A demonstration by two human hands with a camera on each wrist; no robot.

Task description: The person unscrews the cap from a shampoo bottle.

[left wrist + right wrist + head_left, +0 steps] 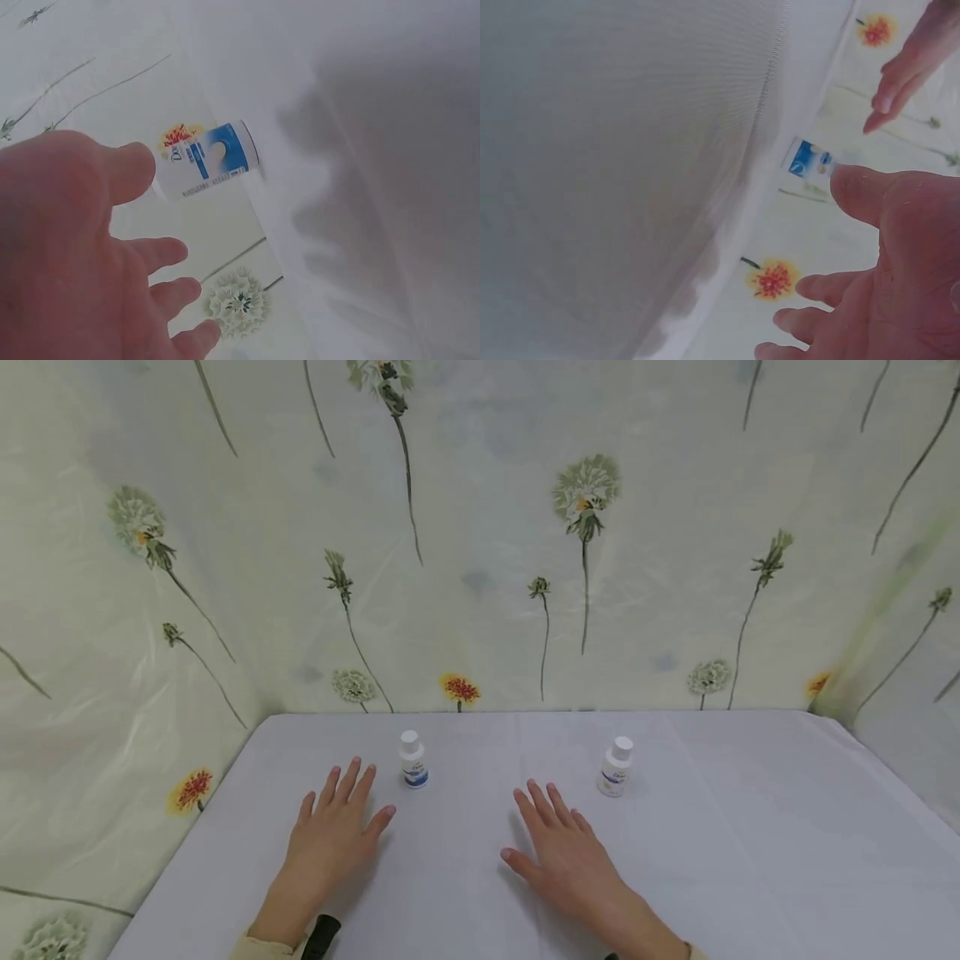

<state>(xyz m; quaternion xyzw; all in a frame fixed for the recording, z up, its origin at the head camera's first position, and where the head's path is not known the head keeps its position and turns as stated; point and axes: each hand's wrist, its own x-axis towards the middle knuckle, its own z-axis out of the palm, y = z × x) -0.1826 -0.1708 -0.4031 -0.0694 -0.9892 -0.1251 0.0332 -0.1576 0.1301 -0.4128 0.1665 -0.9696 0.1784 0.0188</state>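
Observation:
In the head view two small white bottles with white caps stand upright on the table. The left bottle (pixel 413 768) carries a blue label; the right bottle (pixel 614 774) has a paler label with purple lettering. My left hand (pixel 332 837) hovers palm down over the table, fingers spread, just left of the blue-labelled bottle. Lower down and left of the other bottle, my right hand (pixel 564 858) is likewise spread, holding nothing. Seen from the left wrist, the blue label (pixel 217 154) shows beyond my thumb, with bare palm and fingers nearer.
A white cloth (pixel 720 843) covers the table. Behind it and at both sides hangs a pale curtain (pixel 480 635) printed with dandelions and orange flowers. A black strap end (pixel 322 935) shows by the left wrist.

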